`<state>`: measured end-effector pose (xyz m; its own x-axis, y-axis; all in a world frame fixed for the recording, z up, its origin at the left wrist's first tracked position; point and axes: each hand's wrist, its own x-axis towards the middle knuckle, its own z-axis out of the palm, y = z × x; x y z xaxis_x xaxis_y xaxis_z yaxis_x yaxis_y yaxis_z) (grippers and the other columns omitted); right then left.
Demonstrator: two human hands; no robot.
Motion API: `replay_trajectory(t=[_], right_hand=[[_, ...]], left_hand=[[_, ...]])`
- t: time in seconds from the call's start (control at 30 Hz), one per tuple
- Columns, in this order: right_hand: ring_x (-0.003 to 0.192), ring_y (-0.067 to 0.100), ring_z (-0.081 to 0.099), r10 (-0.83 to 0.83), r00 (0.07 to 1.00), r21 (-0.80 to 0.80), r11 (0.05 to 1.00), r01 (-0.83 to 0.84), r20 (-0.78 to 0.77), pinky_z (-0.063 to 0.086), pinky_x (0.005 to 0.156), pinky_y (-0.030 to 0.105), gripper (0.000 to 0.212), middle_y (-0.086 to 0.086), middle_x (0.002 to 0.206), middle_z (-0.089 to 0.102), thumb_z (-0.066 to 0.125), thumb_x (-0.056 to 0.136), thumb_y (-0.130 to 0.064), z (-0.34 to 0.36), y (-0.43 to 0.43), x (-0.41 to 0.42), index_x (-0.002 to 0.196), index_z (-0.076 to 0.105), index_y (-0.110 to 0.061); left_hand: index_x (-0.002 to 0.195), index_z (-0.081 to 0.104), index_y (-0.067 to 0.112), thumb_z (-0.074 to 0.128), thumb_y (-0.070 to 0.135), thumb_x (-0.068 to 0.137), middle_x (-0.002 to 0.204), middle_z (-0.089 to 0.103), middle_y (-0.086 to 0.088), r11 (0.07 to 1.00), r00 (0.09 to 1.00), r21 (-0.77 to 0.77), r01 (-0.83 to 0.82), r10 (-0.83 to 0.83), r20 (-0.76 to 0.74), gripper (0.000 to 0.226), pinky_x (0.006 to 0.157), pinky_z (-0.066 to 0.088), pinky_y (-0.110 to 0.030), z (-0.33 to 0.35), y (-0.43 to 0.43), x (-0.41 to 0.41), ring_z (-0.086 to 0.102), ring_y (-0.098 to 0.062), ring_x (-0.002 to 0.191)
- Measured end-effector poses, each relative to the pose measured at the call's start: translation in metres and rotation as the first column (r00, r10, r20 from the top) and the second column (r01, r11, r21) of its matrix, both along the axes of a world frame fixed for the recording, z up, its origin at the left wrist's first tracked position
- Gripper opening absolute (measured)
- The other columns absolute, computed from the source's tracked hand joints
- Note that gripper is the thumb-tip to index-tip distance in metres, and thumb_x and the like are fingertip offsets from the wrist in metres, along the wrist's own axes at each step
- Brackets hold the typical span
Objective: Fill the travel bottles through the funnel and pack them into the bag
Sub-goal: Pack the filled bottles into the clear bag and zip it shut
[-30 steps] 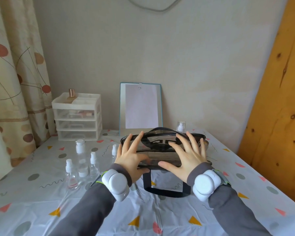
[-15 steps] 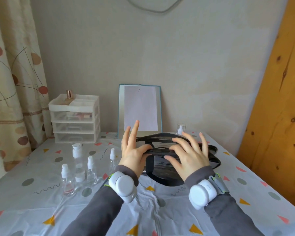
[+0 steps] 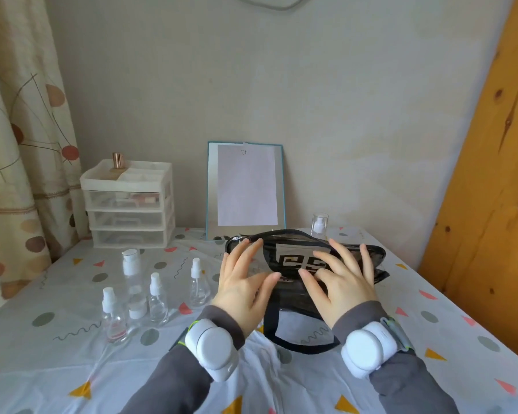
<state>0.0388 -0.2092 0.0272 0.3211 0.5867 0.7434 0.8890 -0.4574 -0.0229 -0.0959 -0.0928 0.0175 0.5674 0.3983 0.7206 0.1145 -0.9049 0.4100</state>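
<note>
A person's left hand [image 3: 243, 286] and right hand [image 3: 346, 282] lie spread on a clear, black-trimmed toiletry bag [image 3: 293, 253]. The fingers are nearly straight and press rather than grip, and the thumbs almost meet at the bag's near edge. A second ago the bag stood with its mouth gaping upward. It is now tipped so that its logo panel faces the camera, and its black strap [image 3: 270, 316] loops onto the tablecloth [image 3: 431, 330] between the sleeves (each wrist carries a white pod [image 3: 211, 351]). To the left of the bag stand four travel bottles [image 3: 157, 300], three with spray tops and one taller with a flip cap, all capped and apparently unfilled. A fifth spray bottle [image 3: 319, 225] stands behind the bag. No funnel is in view. On that showing the bag is only being readied: filling has yet to start, and nothing appears packed. A drawer organiser [image 3: 129, 210] and a paper-covered board [image 3: 245, 186] stand against the wall.
</note>
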Motion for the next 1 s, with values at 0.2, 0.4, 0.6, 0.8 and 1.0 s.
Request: replay_trajectory(t=[0.2,0.4,0.6,0.8,1.0], right_hand=[[0.139,0.018,0.024,-0.048,0.996,-0.107,0.993,0.039,-0.079,-0.009,0.112,0.051,0.036,-0.012,0.135,0.050,0.055,0.075,-0.063,-0.004,-0.015,0.003,0.058,0.066,-0.033],[0.142,0.016,0.009,-0.087,0.991,-0.125,0.989,0.074,-0.100,-0.009,0.112,0.054,0.029,-0.011,0.144,0.040,0.057,0.079,-0.056,-0.006,-0.022,0.006,0.069,0.070,-0.032],[0.143,0.020,-0.003,-0.100,0.986,-0.220,0.973,0.069,-0.133,0.000,0.113,0.053,0.054,-0.005,0.151,0.025,0.055,0.079,-0.049,-0.012,-0.015,-0.004,0.129,0.051,-0.027],[0.141,0.016,-0.011,-0.162,0.969,-0.286,0.952,0.105,-0.185,0.013,0.107,0.045,0.069,-0.010,0.153,0.009,0.050,0.081,-0.052,-0.012,-0.018,-0.017,0.141,0.027,-0.028],[0.142,0.013,-0.013,-0.134,0.968,-0.269,0.960,0.074,-0.212,0.023,0.110,0.035,0.087,-0.012,0.154,0.004,0.054,0.080,-0.052,-0.015,-0.023,-0.026,0.147,0.009,-0.017]], left_hand=[[0.121,0.056,0.035,0.055,0.049,0.080,0.148,-0.010,0.026,0.986,0.946,0.035,-0.164,0.167,-0.279,0.043,0.112,0.001,-0.060,-0.012,0.004,-0.006,-0.027,-0.017,0.138],[0.142,0.025,0.038,0.046,0.067,0.068,0.142,-0.026,0.034,0.991,0.929,0.046,-0.124,0.132,-0.345,0.081,0.114,0.007,-0.058,-0.016,0.008,-0.011,-0.033,-0.016,0.136],[0.142,0.022,0.039,0.058,0.062,0.070,0.142,-0.032,0.029,0.992,0.904,0.059,-0.107,0.122,-0.409,0.084,0.114,0.009,-0.056,-0.025,0.015,-0.015,-0.039,-0.018,0.133],[0.141,0.023,0.040,0.062,0.060,0.070,0.140,-0.037,0.030,0.994,0.901,0.059,-0.096,0.112,-0.418,0.084,0.112,0.009,-0.054,-0.030,0.011,-0.019,-0.041,-0.017,0.131],[0.136,0.039,0.031,0.061,0.052,0.077,0.146,-0.023,0.024,0.995,0.938,0.072,-0.069,0.090,-0.334,0.066,0.114,0.007,-0.044,-0.039,0.005,-0.030,-0.027,-0.021,0.139]])
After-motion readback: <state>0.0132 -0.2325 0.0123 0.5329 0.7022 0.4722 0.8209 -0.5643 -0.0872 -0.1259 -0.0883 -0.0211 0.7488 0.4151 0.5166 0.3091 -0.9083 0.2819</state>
